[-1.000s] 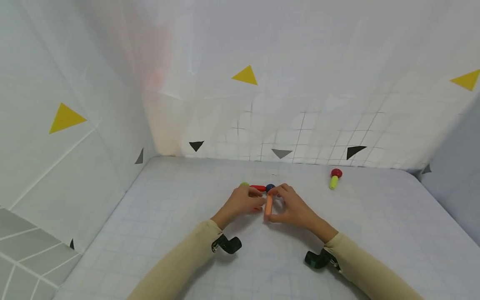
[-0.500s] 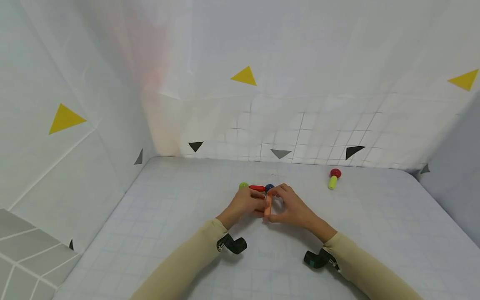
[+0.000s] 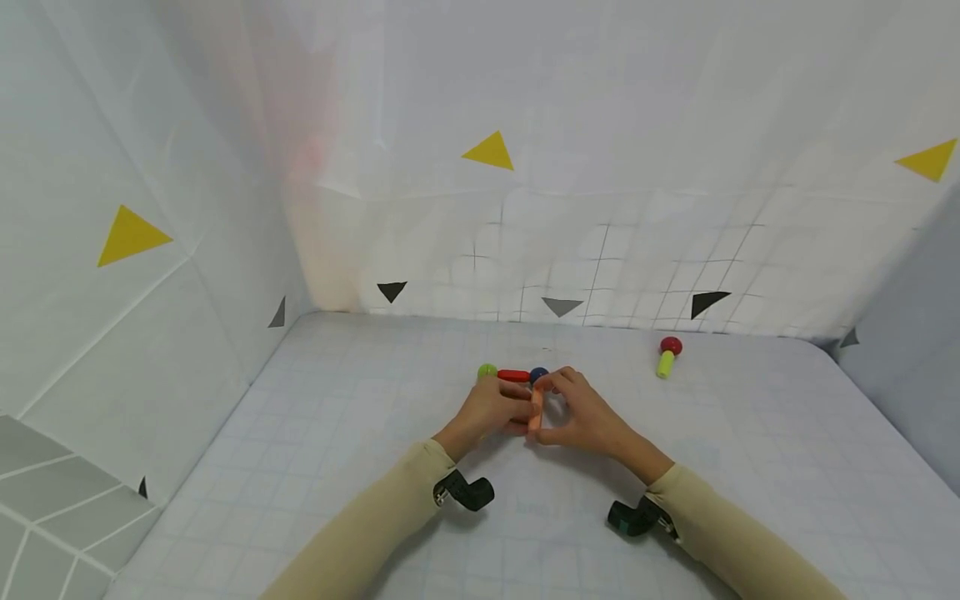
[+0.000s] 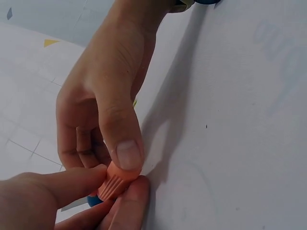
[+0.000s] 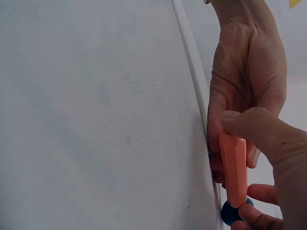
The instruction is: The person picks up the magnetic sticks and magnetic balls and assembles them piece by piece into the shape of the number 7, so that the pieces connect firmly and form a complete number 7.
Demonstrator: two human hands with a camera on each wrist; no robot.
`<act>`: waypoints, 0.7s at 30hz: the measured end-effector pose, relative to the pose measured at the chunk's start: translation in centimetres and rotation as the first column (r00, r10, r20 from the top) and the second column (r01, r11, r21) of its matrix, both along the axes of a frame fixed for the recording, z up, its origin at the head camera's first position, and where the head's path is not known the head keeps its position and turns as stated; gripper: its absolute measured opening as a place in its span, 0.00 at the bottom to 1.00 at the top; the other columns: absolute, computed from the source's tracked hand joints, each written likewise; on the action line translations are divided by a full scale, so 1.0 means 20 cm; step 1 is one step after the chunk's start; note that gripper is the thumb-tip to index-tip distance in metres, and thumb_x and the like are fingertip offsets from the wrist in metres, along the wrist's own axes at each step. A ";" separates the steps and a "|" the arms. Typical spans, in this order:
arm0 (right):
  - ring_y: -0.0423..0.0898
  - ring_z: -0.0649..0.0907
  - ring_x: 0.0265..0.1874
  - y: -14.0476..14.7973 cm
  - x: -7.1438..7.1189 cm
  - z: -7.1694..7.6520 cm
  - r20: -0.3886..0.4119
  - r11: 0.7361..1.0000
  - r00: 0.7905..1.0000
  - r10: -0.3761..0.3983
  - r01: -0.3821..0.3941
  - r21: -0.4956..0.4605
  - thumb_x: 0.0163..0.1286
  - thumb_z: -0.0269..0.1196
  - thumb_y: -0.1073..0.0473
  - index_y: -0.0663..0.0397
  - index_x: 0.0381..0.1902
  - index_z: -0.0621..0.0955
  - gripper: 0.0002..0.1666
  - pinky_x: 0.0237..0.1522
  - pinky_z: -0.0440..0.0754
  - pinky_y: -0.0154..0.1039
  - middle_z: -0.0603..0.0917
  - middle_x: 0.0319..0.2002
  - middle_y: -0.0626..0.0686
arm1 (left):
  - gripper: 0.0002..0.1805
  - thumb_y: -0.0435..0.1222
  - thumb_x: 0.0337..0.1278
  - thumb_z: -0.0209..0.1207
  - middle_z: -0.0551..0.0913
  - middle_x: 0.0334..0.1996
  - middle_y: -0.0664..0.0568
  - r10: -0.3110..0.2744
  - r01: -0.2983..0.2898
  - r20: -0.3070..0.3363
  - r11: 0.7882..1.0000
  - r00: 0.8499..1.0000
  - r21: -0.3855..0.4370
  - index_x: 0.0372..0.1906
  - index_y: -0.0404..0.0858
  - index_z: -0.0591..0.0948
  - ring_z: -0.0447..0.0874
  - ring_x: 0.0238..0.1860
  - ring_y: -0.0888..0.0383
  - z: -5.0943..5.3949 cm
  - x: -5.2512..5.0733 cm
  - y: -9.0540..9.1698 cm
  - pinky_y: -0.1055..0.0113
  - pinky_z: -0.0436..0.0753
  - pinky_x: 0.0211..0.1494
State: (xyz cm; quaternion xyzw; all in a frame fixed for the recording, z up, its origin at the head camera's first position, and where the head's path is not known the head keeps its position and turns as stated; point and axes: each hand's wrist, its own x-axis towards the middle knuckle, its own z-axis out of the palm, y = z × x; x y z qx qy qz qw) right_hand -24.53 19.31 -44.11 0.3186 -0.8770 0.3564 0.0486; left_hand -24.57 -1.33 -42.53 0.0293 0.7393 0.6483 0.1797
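An orange ribbed rod (image 3: 536, 410) stretches from a blue ball (image 3: 537, 374) toward the person. My left hand (image 3: 489, 408) pinches the rod's side; in the right wrist view its fingers (image 5: 217, 136) lie along both sides of the rod. My right hand (image 3: 588, 419) holds the same rod lengthwise, thumb on the near end and fingertips at the blue ball. A red rod (image 3: 513, 376) reaches left from the blue ball to a green ball (image 3: 487, 371), just beyond the left hand. Fingers partly cover the joint between orange rod and ball.
A red ball (image 3: 671, 345) with a yellow-green rod (image 3: 665, 365) lies farther right on the white table (image 3: 750, 433). White sheet walls (image 3: 600, 167) with yellow and dark triangles stand behind and to the left.
My left hand has shifted slightly right and come onto the orange rod, uncovering more of the green ball. The right hand has stayed nearly still.
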 end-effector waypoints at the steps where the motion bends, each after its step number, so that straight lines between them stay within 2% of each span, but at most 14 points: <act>1: 0.56 0.75 0.53 0.00 0.00 0.01 0.000 1.000 1.000 -0.001 0.001 0.003 0.55 0.83 0.48 0.57 0.57 0.79 0.38 0.55 0.78 0.55 0.77 0.52 0.54 | 0.16 0.28 0.62 0.70 0.87 0.41 0.46 0.002 -0.002 0.001 1.000 1.000 0.005 0.54 0.27 0.86 0.90 0.38 0.51 0.00 0.00 0.00 0.60 0.89 0.40; 5: 0.56 0.76 0.52 0.02 0.01 0.04 0.015 1.000 1.000 -0.025 0.025 0.009 0.55 0.83 0.46 0.58 0.61 0.79 0.41 0.53 0.80 0.56 0.78 0.54 0.57 | 0.17 0.29 0.62 0.71 0.88 0.38 0.44 0.012 -0.012 0.016 1.000 1.000 0.022 0.54 0.26 0.86 0.90 0.38 0.51 0.00 0.00 0.00 0.59 0.89 0.40; 12: 0.60 0.77 0.56 0.14 0.00 0.12 0.076 0.992 0.989 -0.124 0.125 -0.001 0.59 0.80 0.44 0.58 0.66 0.76 0.44 0.53 0.81 0.60 0.77 0.60 0.61 | 0.17 0.31 0.62 0.72 0.87 0.42 0.47 0.041 -0.040 0.032 0.999 0.999 -0.030 0.54 0.31 0.87 0.90 0.37 0.53 0.00 0.01 0.01 0.61 0.89 0.39; 16: 0.61 0.77 0.56 0.21 -0.01 0.15 0.055 0.984 0.983 -0.173 0.174 -0.027 0.60 0.80 0.46 0.57 0.66 0.75 0.42 0.53 0.81 0.60 0.78 0.60 0.61 | 0.19 0.32 0.60 0.73 0.87 0.43 0.47 0.048 -0.047 0.038 0.998 0.998 -0.035 0.56 0.31 0.86 0.90 0.37 0.53 0.00 0.01 0.01 0.61 0.89 0.40; 21: 0.62 0.78 0.56 0.28 -0.02 0.18 -0.005 0.974 0.976 -0.218 0.217 -0.061 0.63 0.78 0.53 0.60 0.65 0.76 0.37 0.52 0.82 0.62 0.79 0.59 0.61 | 0.20 0.31 0.60 0.73 0.87 0.43 0.47 0.043 -0.043 0.039 0.999 0.998 -0.021 0.56 0.30 0.86 0.90 0.38 0.53 0.00 0.01 0.01 0.61 0.89 0.40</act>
